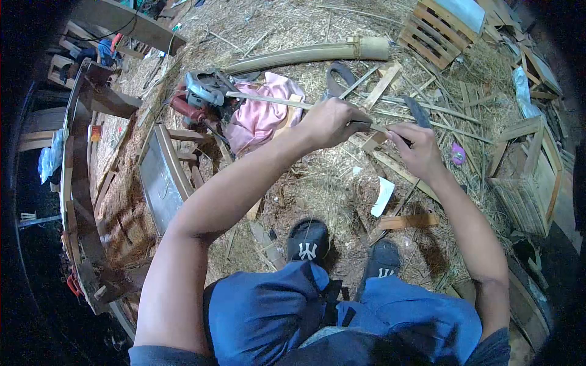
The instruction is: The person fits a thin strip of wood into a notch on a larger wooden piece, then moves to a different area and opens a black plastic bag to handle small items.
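My left hand point(334, 124) is closed around a thin bamboo strip point(268, 99), whose long end sticks out to the left over a pink cloth point(264, 116). The strip's short end reaches across to my right hand point(416, 149), where thumb and fingers pinch it. Just beyond the right knuckles shows a dark, flat blade point(417, 112), overlapping the hand's edge in this view. Under the hands, a small wood block point(373, 142) and several split strips lie on the shavings.
A power saw point(206, 91) sits left of the cloth, near a framed panel point(162, 177). A thick bamboo pole point(305, 58) lies beyond. Around my shoes are a white paper piece point(383, 196) and a wood piece point(409, 221). Wooden crates point(442, 33) stand at the right.
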Demonstrator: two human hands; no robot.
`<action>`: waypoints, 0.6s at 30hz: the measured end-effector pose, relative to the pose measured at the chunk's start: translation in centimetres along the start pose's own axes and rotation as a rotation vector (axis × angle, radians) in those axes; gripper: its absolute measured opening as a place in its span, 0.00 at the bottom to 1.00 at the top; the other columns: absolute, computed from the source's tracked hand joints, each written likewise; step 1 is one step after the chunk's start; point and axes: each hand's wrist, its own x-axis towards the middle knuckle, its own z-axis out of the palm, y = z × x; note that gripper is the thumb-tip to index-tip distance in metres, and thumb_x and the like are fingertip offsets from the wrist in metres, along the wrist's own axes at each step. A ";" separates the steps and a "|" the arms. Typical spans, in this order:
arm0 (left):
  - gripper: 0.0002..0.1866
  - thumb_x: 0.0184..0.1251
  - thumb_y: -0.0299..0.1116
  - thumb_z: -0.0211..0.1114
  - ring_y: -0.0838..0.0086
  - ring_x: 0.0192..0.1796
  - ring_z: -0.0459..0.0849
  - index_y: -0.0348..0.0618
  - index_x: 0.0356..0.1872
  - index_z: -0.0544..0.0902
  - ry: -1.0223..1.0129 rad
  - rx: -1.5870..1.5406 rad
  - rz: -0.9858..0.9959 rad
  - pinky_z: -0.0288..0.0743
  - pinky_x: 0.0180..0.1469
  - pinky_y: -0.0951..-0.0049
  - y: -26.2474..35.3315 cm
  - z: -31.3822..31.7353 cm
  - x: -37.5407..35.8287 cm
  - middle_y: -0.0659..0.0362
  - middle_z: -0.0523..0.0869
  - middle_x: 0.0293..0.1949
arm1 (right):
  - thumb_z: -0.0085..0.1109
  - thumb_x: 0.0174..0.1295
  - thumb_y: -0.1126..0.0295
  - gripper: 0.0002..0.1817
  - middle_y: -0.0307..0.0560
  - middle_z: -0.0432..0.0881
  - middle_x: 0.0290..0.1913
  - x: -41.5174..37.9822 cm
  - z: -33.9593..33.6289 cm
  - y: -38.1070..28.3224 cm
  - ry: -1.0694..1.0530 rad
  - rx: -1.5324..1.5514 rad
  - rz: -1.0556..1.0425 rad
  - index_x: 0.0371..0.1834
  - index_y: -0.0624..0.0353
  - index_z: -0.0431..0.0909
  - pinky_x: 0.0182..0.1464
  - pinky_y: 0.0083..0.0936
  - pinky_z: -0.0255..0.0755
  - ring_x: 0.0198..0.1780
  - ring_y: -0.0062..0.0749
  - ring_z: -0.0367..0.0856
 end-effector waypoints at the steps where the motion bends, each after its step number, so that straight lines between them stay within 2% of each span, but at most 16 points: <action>1: 0.11 0.70 0.38 0.70 0.56 0.41 0.92 0.46 0.47 0.92 -0.005 -0.014 0.001 0.85 0.44 0.58 -0.1 -0.1 0.0 0.52 0.92 0.42 | 0.67 0.66 0.71 0.11 0.60 0.90 0.46 -0.1 0.1 -0.1 0.014 -0.019 -0.018 0.47 0.68 0.87 0.51 0.37 0.82 0.47 0.53 0.90; 8: 0.11 0.70 0.37 0.70 0.56 0.40 0.92 0.46 0.47 0.92 -0.031 -0.016 0.025 0.85 0.45 0.59 0.1 -0.5 0.1 0.52 0.93 0.41 | 0.67 0.66 0.71 0.12 0.62 0.89 0.46 -0.4 0.1 -0.9 0.009 0.012 -0.009 0.46 0.69 0.87 0.50 0.38 0.81 0.46 0.55 0.89; 13: 0.10 0.69 0.38 0.71 0.56 0.40 0.92 0.48 0.45 0.92 -0.089 0.017 -0.072 0.85 0.44 0.58 0.4 -1.0 0.5 0.52 0.93 0.39 | 0.66 0.65 0.73 0.11 0.62 0.89 0.42 0.0 0.2 -1.1 0.022 -0.003 0.035 0.45 0.70 0.86 0.48 0.38 0.81 0.44 0.55 0.89; 18: 0.10 0.69 0.39 0.71 0.55 0.38 0.92 0.50 0.45 0.93 -0.101 0.048 -0.043 0.85 0.43 0.58 0.7 -1.9 0.7 0.51 0.92 0.37 | 0.67 0.65 0.73 0.11 0.61 0.89 0.41 0.0 0.1 -2.0 0.015 0.007 0.082 0.44 0.69 0.86 0.46 0.39 0.81 0.43 0.56 0.89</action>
